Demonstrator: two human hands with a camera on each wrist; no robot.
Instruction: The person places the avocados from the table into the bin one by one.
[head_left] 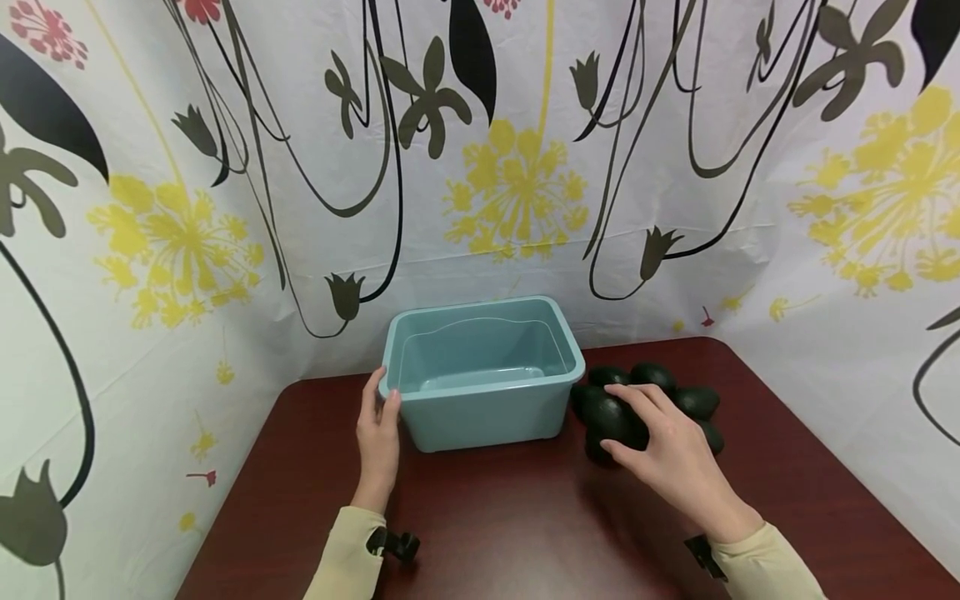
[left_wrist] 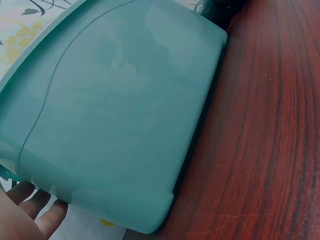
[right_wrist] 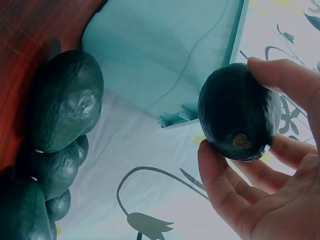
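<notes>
A light blue-green plastic bin stands upright on the table, its inside bare. At its front left corner my left hand holds the rim, with the thumb by the front and the fingers against the end wall. My right hand grips a dark green avocado between thumb and fingers, raised over the pile to the right of the bin. In the right wrist view its stem end faces the camera. Several other avocados lie close together on the table, partly hidden by the right hand.
The dark red-brown wooden table has rounded back corners. Behind it and along both sides hangs a white cloth printed with flowers. The bin's back edge is near the cloth. Each wrist wears a black strap.
</notes>
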